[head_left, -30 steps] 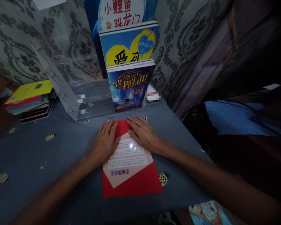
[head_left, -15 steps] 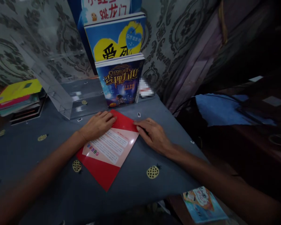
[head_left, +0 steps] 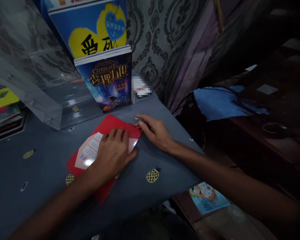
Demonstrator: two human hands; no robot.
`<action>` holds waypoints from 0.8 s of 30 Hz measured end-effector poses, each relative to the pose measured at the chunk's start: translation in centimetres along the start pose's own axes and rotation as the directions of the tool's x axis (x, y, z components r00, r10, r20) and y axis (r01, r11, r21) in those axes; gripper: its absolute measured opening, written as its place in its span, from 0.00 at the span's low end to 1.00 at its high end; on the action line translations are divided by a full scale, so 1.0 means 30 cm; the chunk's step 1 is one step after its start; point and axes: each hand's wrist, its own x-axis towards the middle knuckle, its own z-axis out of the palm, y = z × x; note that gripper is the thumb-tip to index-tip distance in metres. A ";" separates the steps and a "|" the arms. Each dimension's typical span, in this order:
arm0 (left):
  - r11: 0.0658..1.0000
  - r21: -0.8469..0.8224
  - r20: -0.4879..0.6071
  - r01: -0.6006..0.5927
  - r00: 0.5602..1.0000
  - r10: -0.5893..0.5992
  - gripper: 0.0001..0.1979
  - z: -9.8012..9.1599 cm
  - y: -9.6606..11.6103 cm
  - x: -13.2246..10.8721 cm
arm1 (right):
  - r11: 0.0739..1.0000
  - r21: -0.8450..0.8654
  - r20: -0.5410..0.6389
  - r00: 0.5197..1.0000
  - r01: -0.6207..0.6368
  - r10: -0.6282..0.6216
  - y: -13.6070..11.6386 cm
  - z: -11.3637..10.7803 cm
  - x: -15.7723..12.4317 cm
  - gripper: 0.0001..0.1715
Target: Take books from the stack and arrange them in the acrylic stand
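Note:
A thin red booklet point(head_left: 107, 125) with a pale text panel lies turned at an angle on the grey-blue tablecloth point(head_left: 40, 173). My left hand point(head_left: 113, 153) rests flat on top of it, fingers stretched out together and covering much of the panel. My right hand point(head_left: 155, 131) lies flat on the cloth at the booklet's right corner, fingertips touching its edge. Just behind the booklet stands a dark blue storybook point(head_left: 107, 83), with a blue and yellow book point(head_left: 92, 30) upright behind it.
A clear acrylic stand point(head_left: 32, 83) holds the upright books at the back left. A stack of coloured books point(head_left: 2, 110) sits at the far left edge. The table's edge drops off on the right, with a picture book point(head_left: 206, 198) on the floor below. Patterned wallpaper is behind.
The red booklet has been turned further anticlockwise on the cloth. My left hand moved from its upper left edge onto its middle. My right hand stays at the right corner. The view shifted right.

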 end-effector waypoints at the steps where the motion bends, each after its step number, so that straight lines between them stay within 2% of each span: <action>1: 1.000 0.002 0.035 0.004 0.999 -0.004 0.22 -0.011 0.012 0.001 | 1.000 0.018 -0.007 1.000 -0.009 0.009 0.002 -0.001 0.001 0.21; 4: 0.999 0.006 0.131 0.032 0.991 -0.032 0.14 -0.044 0.044 0.004 | 0.999 0.052 -0.016 1.000 -0.017 0.018 0.000 -0.005 0.002 0.21; 8: 0.998 0.024 0.199 0.053 0.978 -0.057 0.14 -0.068 0.067 0.010 | 0.998 0.061 -0.020 1.000 -0.008 0.010 -0.011 -0.013 0.001 0.22; 17: 0.999 0.013 0.181 0.047 0.982 -0.048 0.15 -0.072 0.066 0.010 | 0.994 0.112 -0.010 1.000 -0.001 0.002 -0.019 -0.019 0.002 0.23; 24: 0.999 -0.010 0.137 0.044 0.990 -0.042 0.15 -0.068 0.058 0.007 | 0.996 0.083 -0.019 0.999 -0.038 0.040 -0.018 -0.030 0.009 0.23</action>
